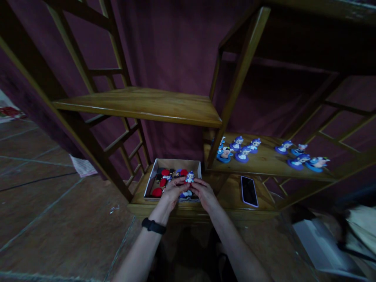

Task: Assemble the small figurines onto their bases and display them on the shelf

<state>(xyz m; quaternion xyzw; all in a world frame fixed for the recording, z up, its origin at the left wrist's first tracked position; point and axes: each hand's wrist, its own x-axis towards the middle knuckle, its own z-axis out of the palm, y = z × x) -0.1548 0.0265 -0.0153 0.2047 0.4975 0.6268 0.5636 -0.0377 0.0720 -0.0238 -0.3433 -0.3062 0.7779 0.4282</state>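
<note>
Between my two hands, over the front of a shallow white box, is a small blue-and-white figurine [190,177] with a bit of red at its base. My left hand [174,190] grips it from the left, fingers closed at its lower edge. From the other side my right hand [205,191] pinches it too. The cardboard box [149,183] stands on the lowest wooden shelf and holds several more figurines, some with round red bases [157,192]. Fingers partly cover the figurine's base and the box's front.
Several blue and purple figurines [243,154] stand on the right shelf [264,162]. A phone [249,191] lies on the lowest shelf, right of my hands. Above the box juts a wooden shelf board [141,103]. A pale box [320,243] sits on the floor at right.
</note>
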